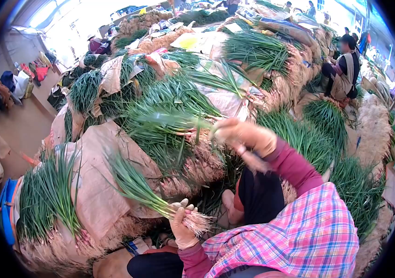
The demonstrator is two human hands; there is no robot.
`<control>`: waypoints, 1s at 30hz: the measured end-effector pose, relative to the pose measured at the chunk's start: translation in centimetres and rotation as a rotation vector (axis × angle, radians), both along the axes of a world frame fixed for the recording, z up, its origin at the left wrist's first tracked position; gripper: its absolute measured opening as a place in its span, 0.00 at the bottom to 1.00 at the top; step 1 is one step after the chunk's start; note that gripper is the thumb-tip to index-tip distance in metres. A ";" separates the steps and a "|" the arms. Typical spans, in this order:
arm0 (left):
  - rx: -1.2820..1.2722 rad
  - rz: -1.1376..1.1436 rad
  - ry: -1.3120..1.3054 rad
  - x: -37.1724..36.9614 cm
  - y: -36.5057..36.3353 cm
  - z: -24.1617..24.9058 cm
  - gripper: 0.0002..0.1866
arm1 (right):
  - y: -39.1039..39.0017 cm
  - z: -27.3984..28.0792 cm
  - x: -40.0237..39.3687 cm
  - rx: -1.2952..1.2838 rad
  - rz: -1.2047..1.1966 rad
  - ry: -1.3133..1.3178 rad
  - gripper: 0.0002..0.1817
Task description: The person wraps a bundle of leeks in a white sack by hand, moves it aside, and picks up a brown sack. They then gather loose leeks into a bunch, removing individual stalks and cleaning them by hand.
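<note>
My left hand [183,226], in a pale glove, is closed round the pinkish-white stems of a bunch of spring onions [144,187]. The green leaves reach up and to the left, and the stringy roots stick out to the right of the fingers. Higher and further right, my gloved right hand [248,137] is closed on a few spring onions [174,119], smeared by motion. Their leaves stretch left over the large spring onion pile [174,99], while roots seem to hang below the palm. The roots of that pile face toward me.
Beige sacking [109,162] covers part of the heaps on the left, beside another spring onion stack [51,194]. More spring onions [299,134] lie on the right. A co-worker [346,69] sits at the upper right. A blue crate-like object [7,208] stands at the left edge.
</note>
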State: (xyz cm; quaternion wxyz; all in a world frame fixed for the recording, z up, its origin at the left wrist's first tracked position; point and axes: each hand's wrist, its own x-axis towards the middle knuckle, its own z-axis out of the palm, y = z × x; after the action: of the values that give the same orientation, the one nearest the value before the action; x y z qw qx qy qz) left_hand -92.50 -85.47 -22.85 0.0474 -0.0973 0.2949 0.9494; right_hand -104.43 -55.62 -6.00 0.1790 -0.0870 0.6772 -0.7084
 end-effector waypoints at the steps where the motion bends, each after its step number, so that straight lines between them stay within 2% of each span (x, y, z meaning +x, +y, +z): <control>1: 0.010 0.021 -0.013 0.0 0.2 0.5 0.11 | 2.8 1.9 -0.5 0.164 -0.007 0.107 0.11; 3: 0.060 -0.004 0.086 -0.4 -0.1 0.0 0.11 | 9.0 0.3 -4.1 0.374 -0.301 0.403 0.13; 4: 0.072 -0.020 0.097 -0.4 -0.3 0.6 0.12 | 10.7 2.5 -4.7 0.320 -0.190 0.219 0.13; 6: 0.047 0.010 0.105 0.0 -0.1 2.3 0.12 | 14.0 3.2 -7.9 0.384 -0.198 0.275 0.16; 7: 0.052 0.015 0.129 0.3 -0.1 3.1 0.12 | 17.7 0.2 -12.0 0.525 -0.314 0.464 0.18; 9: 0.058 0.039 0.147 0.4 -0.2 3.8 0.12 | 16.2 0.3 -13.0 1.041 -0.599 0.595 0.20; 11: 0.035 0.019 0.138 0.4 -0.1 4.0 0.12 | 10.9 -1.7 -12.7 0.448 -0.511 0.374 0.21; 12: 0.025 0.020 0.088 0.1 0.1 4.4 0.12 | 12.0 -5.4 -15.6 1.050 -0.234 0.519 0.29; 13: 0.037 -0.006 0.080 -0.7 -0.2 2.5 0.12 | 10.5 -10.3 -17.6 0.993 -0.188 0.488 0.36; 14: 0.014 -0.006 0.048 -1.2 -0.2 1.0 0.12 | 10.1 -15.7 -20.4 1.321 0.039 0.337 0.38; 15: -0.013 0.001 0.013 -1.4 -0.4 0.1 0.12 | 5.5 -17.7 -17.6 1.002 -0.186 0.649 0.36; 16: -0.011 0.006 -0.004 -1.5 -0.5 -0.3 0.12 | 1.7 -20.4 -17.8 0.620 -0.057 0.204 0.34; 17: -0.013 0.013 -0.028 -1.7 -0.4 -0.4 0.12 | -2.9 -14.7 -14.2 0.994 -0.008 0.411 0.34; 19: 0.001 0.046 -0.050 -1.9 0.1 0.2 0.13 | -7.0 -17.7 -13.3 0.724 -0.233 0.073 0.36; 20: -0.011 0.076 -0.005 -1.8 0.2 0.2 0.13 | -8.9 -18.4 -12.1 0.723 -0.233 0.069 0.36; 22: -0.040 0.145 0.062 -1.7 0.6 1.3 0.14 | -11.8 -18.4 -10.0 1.356 -0.308 0.677 0.40; 24: 0.007 0.138 0.178 -1.6 0.4 2.3 0.14 | -10.9 -15.5 -8.4 1.298 -0.206 0.733 0.36; 25: 0.014 0.155 0.195 -1.3 0.3 2.8 0.14 | -9.8 -10.7 -7.1 1.285 -0.175 0.713 0.30; 26: -0.011 0.175 0.176 -1.0 0.0 3.4 0.13 | -7.1 -14.2 -10.4 1.324 -0.239 0.919 0.30; 27: -0.034 0.193 0.157 -0.7 -0.2 3.8 0.13 | -5.0 -12.6 -11.9 1.321 -0.298 0.949 0.30; 29: -0.089 0.170 0.053 -0.8 -0.7 2.9 0.12 | -4.3 -7.2 -10.4 1.487 -0.367 0.908 0.30; 30: -0.106 0.163 0.022 -1.2 -0.8 2.1 0.12 | -4.7 -8.3 -9.9 1.480 -0.345 0.904 0.30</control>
State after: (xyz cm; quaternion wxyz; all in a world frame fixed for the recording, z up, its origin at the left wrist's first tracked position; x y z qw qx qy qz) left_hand -93.68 -86.23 -20.71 -0.0385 -0.1130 0.3362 0.9342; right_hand -114.29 -60.28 -14.31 -0.2047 -0.1172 0.9718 -0.0033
